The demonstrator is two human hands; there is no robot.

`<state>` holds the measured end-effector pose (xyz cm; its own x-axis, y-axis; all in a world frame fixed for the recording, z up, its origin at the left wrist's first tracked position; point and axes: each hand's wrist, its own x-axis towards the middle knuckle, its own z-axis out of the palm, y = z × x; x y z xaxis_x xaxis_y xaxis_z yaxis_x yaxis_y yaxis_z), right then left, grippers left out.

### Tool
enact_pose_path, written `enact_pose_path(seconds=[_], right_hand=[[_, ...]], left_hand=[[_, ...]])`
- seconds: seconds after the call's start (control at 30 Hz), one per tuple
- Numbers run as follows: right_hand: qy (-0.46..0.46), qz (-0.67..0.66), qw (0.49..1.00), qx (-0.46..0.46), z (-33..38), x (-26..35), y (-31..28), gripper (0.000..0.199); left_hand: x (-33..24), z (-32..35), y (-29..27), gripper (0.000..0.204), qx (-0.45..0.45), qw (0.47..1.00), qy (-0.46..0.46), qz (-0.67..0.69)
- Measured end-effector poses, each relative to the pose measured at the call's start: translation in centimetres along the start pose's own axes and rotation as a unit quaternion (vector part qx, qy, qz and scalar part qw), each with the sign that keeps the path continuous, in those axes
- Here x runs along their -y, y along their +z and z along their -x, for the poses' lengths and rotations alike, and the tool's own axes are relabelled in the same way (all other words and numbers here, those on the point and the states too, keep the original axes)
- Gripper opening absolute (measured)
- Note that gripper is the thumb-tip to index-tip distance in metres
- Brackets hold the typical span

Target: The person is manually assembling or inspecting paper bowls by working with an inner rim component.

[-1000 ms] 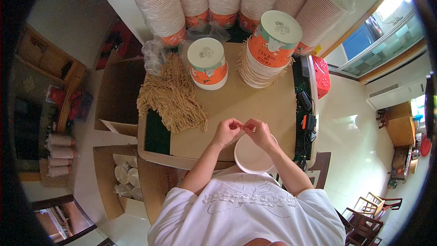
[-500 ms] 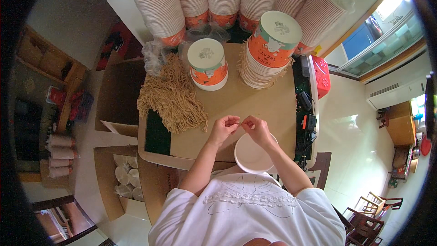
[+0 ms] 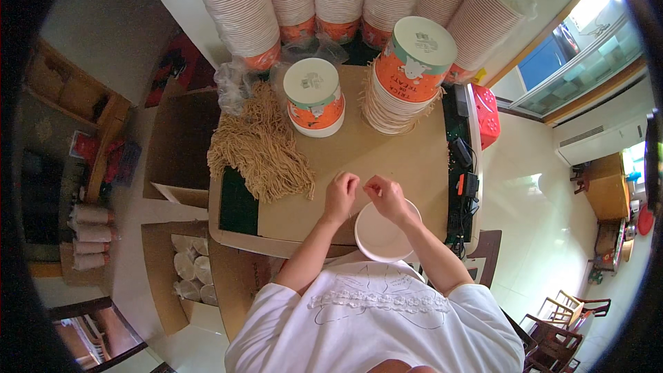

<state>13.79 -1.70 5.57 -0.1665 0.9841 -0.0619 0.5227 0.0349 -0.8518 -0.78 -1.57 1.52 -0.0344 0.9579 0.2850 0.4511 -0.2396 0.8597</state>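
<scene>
My left hand (image 3: 342, 195) and my right hand (image 3: 387, 197) are raised close together over the near side of the table, a small gap between them. Each has its fingertips pinched on a thin tan cord that barely shows. Just below them, at the table's near edge, stands a white round paper bucket (image 3: 378, 236) seen from above; my right wrist lies over its rim. A loose pile of the same tan cords (image 3: 259, 146) lies to the left of my left hand on the brown cardboard sheet (image 3: 394, 155) that covers the table.
An orange lidded bucket (image 3: 314, 98) and a nested stack topped by another (image 3: 411, 69) stand at the far side. Tall stacks of paper buckets (image 3: 242, 10) lean behind. A black power strip (image 3: 464, 166) runs along the right edge. An open box of cups (image 3: 190, 269) sits on the floor at left.
My hands were touching at the fingertips; they have drawn slightly apart and shifted a little toward me, over the white bucket.
</scene>
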Motion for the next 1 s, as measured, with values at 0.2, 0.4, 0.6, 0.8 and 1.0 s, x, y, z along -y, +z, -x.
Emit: enact_pose_path(seconds=[0.2,0.4,0.6,0.8,1.0], right_hand=[[0.015,0.05,0.998,0.041,-1.5,-0.7,-1.3,0.011],[0.165,-0.189,0.956,0.152,-4.3,-2.7,-2.4,0.021],[0.141,-0.231,0.954,0.132,-5.0,-4.0,-2.0,0.02],[0.053,-0.139,0.961,0.233,-4.7,-6.4,-3.5,0.013],[0.135,-0.052,0.94,0.31,-3.5,-1.8,-4.0,0.016]], left_hand=[[-0.2,-0.8,2.1,0.007,-0.017,0.998,-0.053,0.024],[-0.2,-2.7,2.2,0.007,0.029,0.993,-0.085,0.074],[0.6,-2.9,2.3,0.008,0.055,0.976,-0.121,0.174],[-0.7,-3.2,0.9,0.006,0.085,0.996,0.0,0.016],[6.0,-1.9,2.3,0.008,-0.023,0.991,-0.124,0.037]])
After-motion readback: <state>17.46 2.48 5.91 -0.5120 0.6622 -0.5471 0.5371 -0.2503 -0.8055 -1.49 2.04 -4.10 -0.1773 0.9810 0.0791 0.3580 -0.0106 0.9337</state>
